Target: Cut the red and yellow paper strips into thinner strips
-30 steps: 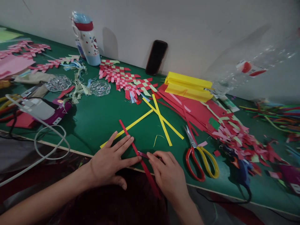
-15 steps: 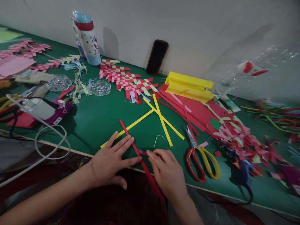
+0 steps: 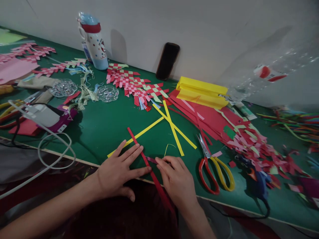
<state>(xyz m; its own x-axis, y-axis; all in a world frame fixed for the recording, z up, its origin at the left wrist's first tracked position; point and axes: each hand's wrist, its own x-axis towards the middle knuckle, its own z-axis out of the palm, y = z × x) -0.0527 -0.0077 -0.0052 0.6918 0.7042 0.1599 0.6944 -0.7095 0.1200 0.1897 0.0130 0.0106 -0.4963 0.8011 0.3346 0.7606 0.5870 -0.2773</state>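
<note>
My left hand [image 3: 119, 169] lies flat with its fingers spread, pressing a long red paper strip [image 3: 147, 162] against the green table. The strip runs slantwise under the fingertips and hangs past the table's front edge. In a pinch, my right hand [image 3: 176, 177] holds a slim purple blade-like tool [image 3: 151, 160], whose thin tip meets the red strip between the left fingers. Its far end is hidden in the hand. One yellow paper strip [image 3: 149, 127] lies partly beneath the red strip and left hand. Two more yellow strips [image 3: 170, 122] cross each other beyond my hands.
Red-and-yellow-handled scissors [image 3: 209, 162] lie open at right, near a pile of paper scraps [image 3: 259, 142]. Woven paper pieces [image 3: 129, 81], a bottle [image 3: 96, 43] and a phone [image 3: 167, 61] are at the back. A white cable [image 3: 50, 169] hangs over the left edge.
Both hands keep nearly the same place on the red strip. The purple tool's tip has shifted slightly up and left along the strip's edge.
</note>
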